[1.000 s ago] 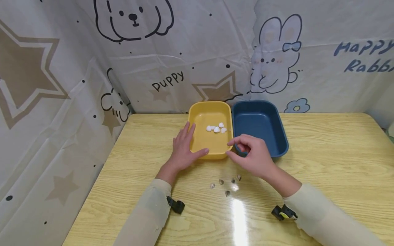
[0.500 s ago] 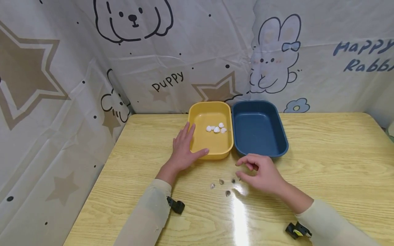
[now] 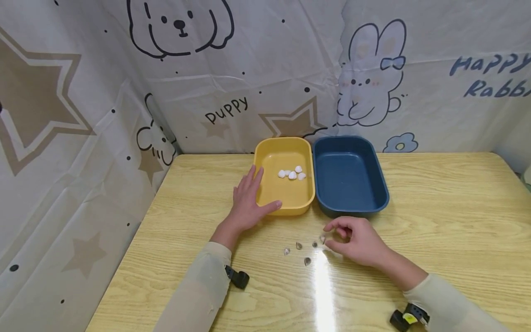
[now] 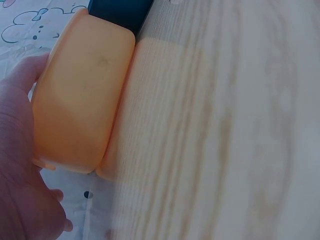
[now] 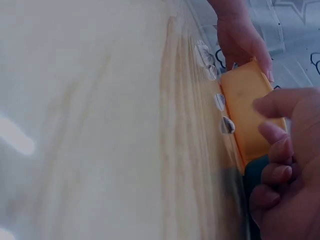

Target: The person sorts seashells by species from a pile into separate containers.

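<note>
On the wood-grain table (image 3: 145,276), five small grey-brown shells (image 3: 307,261) lie scattered, apparently for easy reach. The right hand (image 3: 357,241), thumb and forefinger parted, grips nothing beside the rightmost. The left hand (image 3: 248,203), fingers spread, seemingly steadies the yellow bin (image 3: 274,197); white shells (image 3: 292,175) cluster inside. The blue bin (image 3: 348,184) adjoins.

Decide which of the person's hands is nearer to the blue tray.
Right. The right hand is just in front of the blue tray; the left hand is at the left front corner of the yellow tray, farther off.
</note>
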Available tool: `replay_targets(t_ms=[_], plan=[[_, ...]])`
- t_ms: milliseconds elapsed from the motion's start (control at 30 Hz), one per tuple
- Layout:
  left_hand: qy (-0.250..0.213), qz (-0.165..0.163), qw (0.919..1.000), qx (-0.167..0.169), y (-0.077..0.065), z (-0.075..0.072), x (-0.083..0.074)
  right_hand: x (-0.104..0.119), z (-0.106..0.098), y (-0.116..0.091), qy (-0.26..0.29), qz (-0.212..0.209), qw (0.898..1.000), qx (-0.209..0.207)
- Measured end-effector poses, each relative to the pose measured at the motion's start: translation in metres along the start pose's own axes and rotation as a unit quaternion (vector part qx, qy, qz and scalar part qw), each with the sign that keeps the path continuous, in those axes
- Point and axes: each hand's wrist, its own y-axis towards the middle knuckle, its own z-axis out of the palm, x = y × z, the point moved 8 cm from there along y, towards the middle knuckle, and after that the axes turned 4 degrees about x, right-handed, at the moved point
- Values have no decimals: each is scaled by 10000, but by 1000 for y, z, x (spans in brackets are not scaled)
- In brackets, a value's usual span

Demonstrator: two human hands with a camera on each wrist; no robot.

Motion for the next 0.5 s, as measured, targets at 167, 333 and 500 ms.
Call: replay_targets(t_ms=[167,333,500], plan=[[33,-13,10000,16,0,0,-1,-5,5,1,-124,-71,9997,178],[104,-2,9999,1,1,0,0,-5,8,4,-232,-116,9991,326],[109,-8,9999,-3,1,1,1,-3,12,7,-559,-87,9971,508]])
